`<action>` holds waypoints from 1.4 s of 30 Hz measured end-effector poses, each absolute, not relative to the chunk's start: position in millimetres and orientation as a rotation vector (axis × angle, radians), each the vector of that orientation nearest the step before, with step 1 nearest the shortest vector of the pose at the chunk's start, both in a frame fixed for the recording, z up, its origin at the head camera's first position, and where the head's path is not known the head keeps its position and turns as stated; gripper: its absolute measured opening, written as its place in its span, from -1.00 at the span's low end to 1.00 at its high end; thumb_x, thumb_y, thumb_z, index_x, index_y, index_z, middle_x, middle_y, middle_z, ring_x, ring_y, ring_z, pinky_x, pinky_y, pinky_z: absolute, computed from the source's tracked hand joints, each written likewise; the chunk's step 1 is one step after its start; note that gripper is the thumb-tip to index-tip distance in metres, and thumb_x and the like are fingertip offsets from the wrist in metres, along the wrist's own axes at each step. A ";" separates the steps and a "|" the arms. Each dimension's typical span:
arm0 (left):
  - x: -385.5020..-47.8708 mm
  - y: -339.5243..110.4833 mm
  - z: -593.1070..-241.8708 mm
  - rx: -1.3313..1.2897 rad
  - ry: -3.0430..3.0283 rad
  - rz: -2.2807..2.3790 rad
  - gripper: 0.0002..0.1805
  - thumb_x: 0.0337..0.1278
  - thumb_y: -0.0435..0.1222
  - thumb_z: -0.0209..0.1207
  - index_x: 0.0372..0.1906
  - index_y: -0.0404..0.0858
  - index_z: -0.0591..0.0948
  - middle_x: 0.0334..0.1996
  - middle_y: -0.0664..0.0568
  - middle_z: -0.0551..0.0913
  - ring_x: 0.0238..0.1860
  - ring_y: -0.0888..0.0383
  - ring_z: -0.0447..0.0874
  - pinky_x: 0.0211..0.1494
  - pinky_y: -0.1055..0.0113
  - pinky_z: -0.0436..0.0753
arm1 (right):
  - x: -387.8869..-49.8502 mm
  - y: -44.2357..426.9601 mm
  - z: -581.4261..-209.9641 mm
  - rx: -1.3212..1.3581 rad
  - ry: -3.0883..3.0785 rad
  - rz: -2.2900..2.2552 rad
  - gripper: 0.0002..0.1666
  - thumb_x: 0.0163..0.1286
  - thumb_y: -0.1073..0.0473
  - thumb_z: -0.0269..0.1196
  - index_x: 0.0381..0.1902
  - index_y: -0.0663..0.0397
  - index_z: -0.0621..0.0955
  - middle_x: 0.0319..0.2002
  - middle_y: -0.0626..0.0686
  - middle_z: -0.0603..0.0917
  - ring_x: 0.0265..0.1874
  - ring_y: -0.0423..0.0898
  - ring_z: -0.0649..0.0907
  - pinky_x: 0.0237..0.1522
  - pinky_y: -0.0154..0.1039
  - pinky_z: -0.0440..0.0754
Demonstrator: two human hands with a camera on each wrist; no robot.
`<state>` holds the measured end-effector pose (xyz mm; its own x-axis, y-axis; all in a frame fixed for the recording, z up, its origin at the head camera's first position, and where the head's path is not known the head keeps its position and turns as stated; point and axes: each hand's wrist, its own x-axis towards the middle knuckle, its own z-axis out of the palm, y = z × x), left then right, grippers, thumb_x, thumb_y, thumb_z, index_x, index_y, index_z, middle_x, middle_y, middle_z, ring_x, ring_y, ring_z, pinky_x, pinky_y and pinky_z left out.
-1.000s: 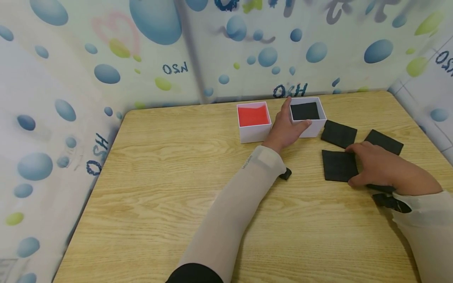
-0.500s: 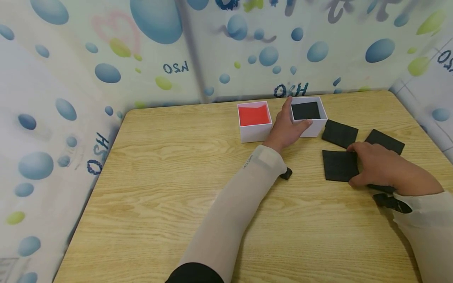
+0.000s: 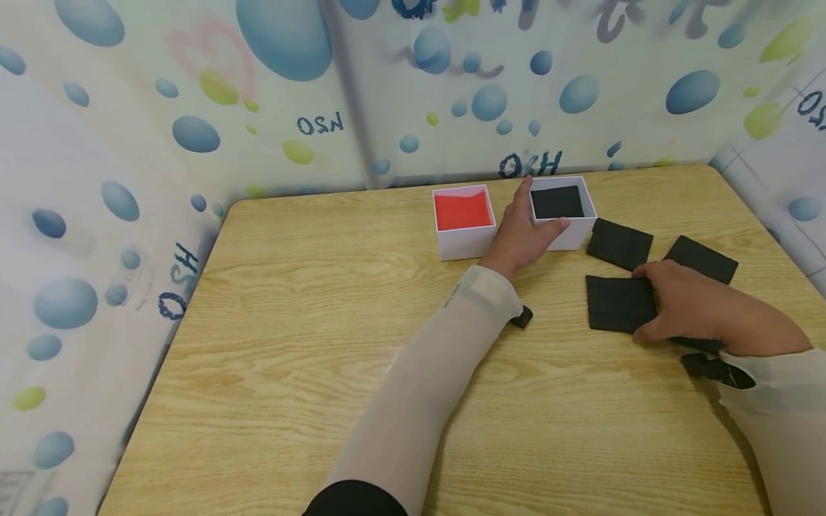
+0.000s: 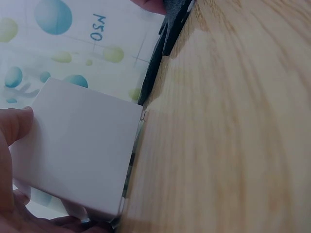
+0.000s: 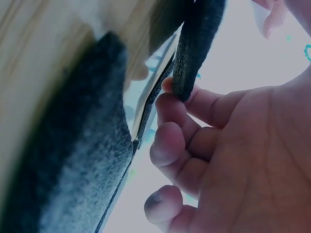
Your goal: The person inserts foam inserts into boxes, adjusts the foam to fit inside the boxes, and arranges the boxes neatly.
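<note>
My left hand (image 3: 519, 236) grips the left side of a white open box (image 3: 571, 235), thumb across its front; a black square lies inside (image 3: 557, 203). The left wrist view shows the thumb of this hand (image 4: 7, 189) against the box's smooth face (image 4: 80, 145). With thumb and fingers, my right hand (image 3: 700, 304) pinches the right edge of a flat black square (image 3: 619, 304). Seen from the right wrist, the curled fingers of the hand (image 5: 194, 141) touch a dark piece (image 5: 200, 43), with another large dark piece (image 5: 73, 145) in the foreground.
Left of the gripped box stands another white box (image 3: 466, 245) with red material inside. Black squares lie behind the right hand (image 3: 619, 244) (image 3: 702, 258), and one is partly under it (image 3: 700, 344). A patterned curtain (image 3: 387, 86) hangs along the table's (image 3: 277, 322) back edge.
The black square at my right hand has shifted very slightly left and its outline looks a little wider. My left hand and the boxes have stayed in place.
</note>
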<state>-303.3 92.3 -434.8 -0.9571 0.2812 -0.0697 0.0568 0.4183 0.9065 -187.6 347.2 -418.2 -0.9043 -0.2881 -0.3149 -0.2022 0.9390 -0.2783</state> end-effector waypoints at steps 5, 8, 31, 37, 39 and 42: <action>-304.2 91.5 -435.7 0.299 2.457 1.565 0.03 0.35 0.08 0.32 0.69 0.36 -0.09 0.61 0.16 0.23 0.47 0.12 0.36 0.55 0.04 0.43 | -187.2 344.4 -417.8 -0.353 2.730 -0.333 0.38 -0.12 -0.18 0.72 0.38 0.59 0.31 0.28 0.64 0.39 0.22 0.51 0.49 0.18 0.39 0.54; -304.6 91.5 -435.8 0.296 2.456 1.563 0.03 0.35 0.09 0.32 0.69 0.37 -0.09 0.62 0.17 0.23 0.47 0.11 0.37 0.55 0.03 0.43 | -187.3 343.4 -417.8 -0.351 2.730 -0.323 0.37 -0.12 -0.17 0.72 0.38 0.59 0.31 0.28 0.64 0.39 0.21 0.50 0.50 0.18 0.39 0.54; -303.2 90.3 -434.6 0.320 2.466 1.571 0.04 0.35 0.09 0.32 0.70 0.33 -0.10 0.59 0.16 0.26 0.40 0.13 0.40 0.51 0.08 0.48 | -188.3 344.0 -407.3 -0.438 2.717 -0.634 0.21 0.18 -0.01 0.60 0.56 0.36 0.19 0.24 0.37 0.41 0.01 0.19 0.50 -0.17 -0.05 0.53; -301.6 90.3 -433.9 0.326 2.464 1.583 0.04 0.35 0.07 0.32 0.71 0.28 -0.08 0.56 0.13 0.30 0.33 0.12 0.43 0.48 0.10 0.51 | -184.2 340.2 -404.8 -0.489 2.775 -0.801 0.14 0.19 0.14 0.59 0.59 0.24 0.23 0.09 0.15 0.48 -0.08 -0.16 0.41 -0.28 -0.24 0.39; -301.5 90.6 -433.8 0.323 2.462 1.582 0.04 0.35 0.07 0.33 0.71 0.30 -0.08 0.55 0.12 0.31 0.32 0.12 0.43 0.48 0.09 0.51 | -182.9 339.8 -404.5 -0.509 2.794 -0.854 0.13 0.18 0.19 0.59 0.59 0.21 0.23 0.04 0.10 0.48 -0.14 -0.25 0.39 -0.28 -0.26 0.38; -301.5 91.1 -433.7 0.326 2.464 1.580 0.04 0.36 0.06 0.33 0.71 0.29 -0.09 0.53 0.10 0.32 0.31 0.11 0.43 0.48 0.09 0.51 | -182.0 340.0 -404.0 -0.539 2.795 -0.943 0.13 0.18 0.26 0.57 0.60 0.21 0.23 0.01 0.08 0.49 -0.18 -0.29 0.38 -0.28 -0.30 0.37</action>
